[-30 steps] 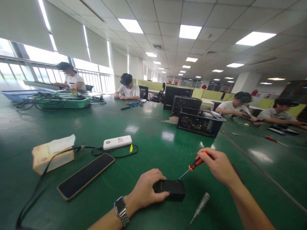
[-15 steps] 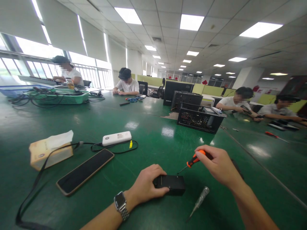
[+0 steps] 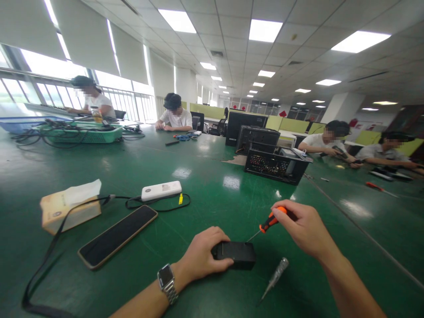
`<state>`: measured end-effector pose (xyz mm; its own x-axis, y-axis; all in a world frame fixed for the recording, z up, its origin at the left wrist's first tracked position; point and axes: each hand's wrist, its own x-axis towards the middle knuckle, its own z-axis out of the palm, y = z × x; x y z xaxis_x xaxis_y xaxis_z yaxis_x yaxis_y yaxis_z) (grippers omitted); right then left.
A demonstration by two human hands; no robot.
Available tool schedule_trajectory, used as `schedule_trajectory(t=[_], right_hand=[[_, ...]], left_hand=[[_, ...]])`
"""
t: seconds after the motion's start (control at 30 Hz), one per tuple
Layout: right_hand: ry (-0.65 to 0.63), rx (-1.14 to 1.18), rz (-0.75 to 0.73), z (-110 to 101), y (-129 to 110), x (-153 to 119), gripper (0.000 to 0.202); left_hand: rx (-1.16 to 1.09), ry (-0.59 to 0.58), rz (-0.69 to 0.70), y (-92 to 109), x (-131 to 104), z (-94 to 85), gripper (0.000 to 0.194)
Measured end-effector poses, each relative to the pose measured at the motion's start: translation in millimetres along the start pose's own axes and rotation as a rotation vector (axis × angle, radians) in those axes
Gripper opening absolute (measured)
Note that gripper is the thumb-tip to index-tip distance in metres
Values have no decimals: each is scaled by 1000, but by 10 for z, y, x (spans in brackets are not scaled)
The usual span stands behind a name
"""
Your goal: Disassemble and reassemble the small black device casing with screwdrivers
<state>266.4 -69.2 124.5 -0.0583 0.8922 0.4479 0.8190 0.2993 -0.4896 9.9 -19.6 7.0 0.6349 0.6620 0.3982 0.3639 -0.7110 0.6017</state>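
Observation:
A small black box-shaped device [image 3: 241,255] lies on the green table, gripped at its left end between the thumb and fingers of my left hand [image 3: 208,251]. I wear a watch on that wrist. My right hand [image 3: 300,225] pinches the orange and black handle of a screwdriver [image 3: 272,218]. Its thin shaft slants down and left, and the tip meets the far edge of the black device's top. Whether the tip sits in a screw is too small to tell. A second screwdriver with a clear handle [image 3: 280,270] rests on the table below my right hand.
To the left lie a phone [image 3: 118,236], a white power bank [image 3: 161,191] with a black cable, and a tissue box [image 3: 70,207]. Farther back are a green basket of cables [image 3: 109,135] and an open computer case [image 3: 274,164]. Several people sit around the table.
The orange screwdriver and my right hand have shifted very slightly to the right. My left hand and the black device stay almost where they were.

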Motion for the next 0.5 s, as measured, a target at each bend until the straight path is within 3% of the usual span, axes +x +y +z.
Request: schedule_trajectory(t=[0.13,0.3,0.5], right_hand=[[7,-85,19,6,-55,-25,37],[-143,-39,-57,-87,-114,-79,26],[-52,27,-19,-126,-205,-128,25]], left_hand=[[-2,4,0,8,3,-3,30],[3,2,-4,-3,-7,2,30],[10,0,4,2,-10,-3,30]])
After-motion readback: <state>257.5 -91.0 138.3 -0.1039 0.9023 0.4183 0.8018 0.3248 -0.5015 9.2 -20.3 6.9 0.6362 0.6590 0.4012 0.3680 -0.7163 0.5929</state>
